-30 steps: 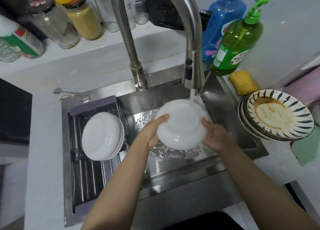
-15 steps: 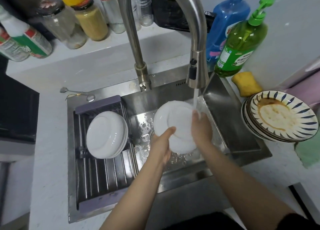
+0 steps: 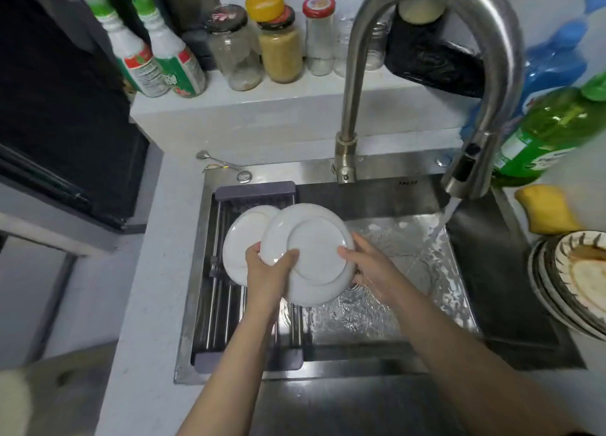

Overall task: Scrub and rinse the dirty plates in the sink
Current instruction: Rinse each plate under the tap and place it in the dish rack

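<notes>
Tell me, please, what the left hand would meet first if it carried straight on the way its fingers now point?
Probably the stack of white plates on the sink rack: the left hand, gripping the round white plate, points up-left toward it. Depth is unclear.

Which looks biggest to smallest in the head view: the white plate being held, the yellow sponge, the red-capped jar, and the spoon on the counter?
1. White plate, clearly largest, though nearest the camera.
2. Red-capped jar and yellow sponge: look alike, unranked.
3. Spoon, smallest.
</notes>
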A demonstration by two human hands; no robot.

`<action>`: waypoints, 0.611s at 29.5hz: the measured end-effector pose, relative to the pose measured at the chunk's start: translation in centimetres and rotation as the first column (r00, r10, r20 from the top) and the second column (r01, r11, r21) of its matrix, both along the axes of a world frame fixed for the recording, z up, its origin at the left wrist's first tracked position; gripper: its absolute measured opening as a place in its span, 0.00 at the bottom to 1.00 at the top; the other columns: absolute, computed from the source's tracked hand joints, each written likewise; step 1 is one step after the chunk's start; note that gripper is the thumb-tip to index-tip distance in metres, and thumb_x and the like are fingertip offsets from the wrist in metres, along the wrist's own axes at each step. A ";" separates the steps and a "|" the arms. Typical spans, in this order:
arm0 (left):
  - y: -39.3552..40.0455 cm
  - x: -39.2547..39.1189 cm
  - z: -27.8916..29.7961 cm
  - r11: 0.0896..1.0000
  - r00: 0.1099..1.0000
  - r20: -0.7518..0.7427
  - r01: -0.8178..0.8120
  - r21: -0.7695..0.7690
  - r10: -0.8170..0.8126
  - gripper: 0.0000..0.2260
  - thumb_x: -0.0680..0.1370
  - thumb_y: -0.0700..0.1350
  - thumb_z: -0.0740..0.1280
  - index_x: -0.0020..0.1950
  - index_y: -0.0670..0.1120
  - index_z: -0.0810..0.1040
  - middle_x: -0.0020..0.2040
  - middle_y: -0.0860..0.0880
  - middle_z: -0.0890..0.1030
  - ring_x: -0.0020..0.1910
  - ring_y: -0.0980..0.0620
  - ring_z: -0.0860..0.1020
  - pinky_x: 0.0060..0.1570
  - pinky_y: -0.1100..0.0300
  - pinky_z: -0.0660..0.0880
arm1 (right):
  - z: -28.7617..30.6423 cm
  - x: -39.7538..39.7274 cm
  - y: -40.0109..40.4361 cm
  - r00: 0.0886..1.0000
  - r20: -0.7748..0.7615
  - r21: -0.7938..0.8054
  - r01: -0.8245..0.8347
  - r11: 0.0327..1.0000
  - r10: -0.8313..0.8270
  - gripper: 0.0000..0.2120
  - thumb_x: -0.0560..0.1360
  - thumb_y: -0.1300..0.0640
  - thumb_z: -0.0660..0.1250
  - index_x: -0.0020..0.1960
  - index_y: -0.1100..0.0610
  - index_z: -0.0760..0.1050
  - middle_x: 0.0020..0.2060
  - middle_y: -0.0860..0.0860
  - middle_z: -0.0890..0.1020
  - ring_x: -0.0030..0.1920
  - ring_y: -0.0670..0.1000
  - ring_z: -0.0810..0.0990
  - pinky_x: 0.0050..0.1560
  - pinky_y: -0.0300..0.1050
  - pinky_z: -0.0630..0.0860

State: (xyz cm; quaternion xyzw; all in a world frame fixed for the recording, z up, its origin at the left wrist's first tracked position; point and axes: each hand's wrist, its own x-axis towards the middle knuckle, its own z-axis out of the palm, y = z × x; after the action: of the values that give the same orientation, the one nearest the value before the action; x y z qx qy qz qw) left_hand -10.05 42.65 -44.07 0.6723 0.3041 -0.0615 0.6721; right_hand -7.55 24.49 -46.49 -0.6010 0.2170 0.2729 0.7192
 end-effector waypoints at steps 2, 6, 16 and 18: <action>1.0 0.3 -0.7 0.996 0.995 -0.041 -0.094 -0.005 0.094 0.25 0.74 0.42 0.72 0.66 0.45 0.64 0.56 0.47 0.76 0.52 0.49 0.77 0.53 0.52 0.76 | 0.6 0.9 1.0 0.999 0.033 -0.034 -0.017 0.999 0.018 0.23 0.75 0.63 0.69 0.68 0.54 0.71 0.58 0.54 0.80 0.47 0.49 0.79 0.38 0.39 0.77; 4.5 1.3 -2.6 0.965 0.961 -0.094 -0.263 -0.001 0.262 0.24 0.74 0.46 0.72 0.65 0.40 0.68 0.60 0.43 0.76 0.53 0.46 0.78 0.44 0.59 0.75 | 1.1 3.7 5.3 0.979 0.154 -0.336 -0.078 0.939 0.136 0.17 0.71 0.59 0.74 0.59 0.59 0.78 0.51 0.55 0.82 0.49 0.55 0.81 0.47 0.48 0.79; 7.3 4.0 -5.5 0.946 0.905 -0.276 -0.308 0.098 0.324 0.46 0.61 0.53 0.68 0.77 0.43 0.59 0.70 0.40 0.70 0.64 0.38 0.72 0.64 0.43 0.71 | -0.6 8.0 11.8 0.888 0.131 -0.780 -0.182 0.599 0.440 0.24 0.71 0.42 0.71 0.61 0.54 0.77 0.55 0.56 0.70 0.50 0.55 0.75 0.45 0.41 0.67; 7.2 4.2 -6.0 0.941 0.897 -0.287 -0.305 0.147 0.336 0.43 0.62 0.52 0.69 0.75 0.42 0.61 0.68 0.39 0.71 0.65 0.38 0.72 0.65 0.43 0.70 | -1.1 8.3 12.3 0.884 0.115 -0.786 -0.197 0.586 0.452 0.23 0.71 0.42 0.71 0.61 0.53 0.76 0.56 0.56 0.70 0.54 0.57 0.75 0.47 0.41 0.66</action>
State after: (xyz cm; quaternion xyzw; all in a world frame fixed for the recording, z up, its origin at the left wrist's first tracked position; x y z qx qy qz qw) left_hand -5.81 49.85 -50.08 0.6274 0.5144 -0.0391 0.5832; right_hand 0.74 36.74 -47.63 -0.9082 0.0823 0.1902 0.3637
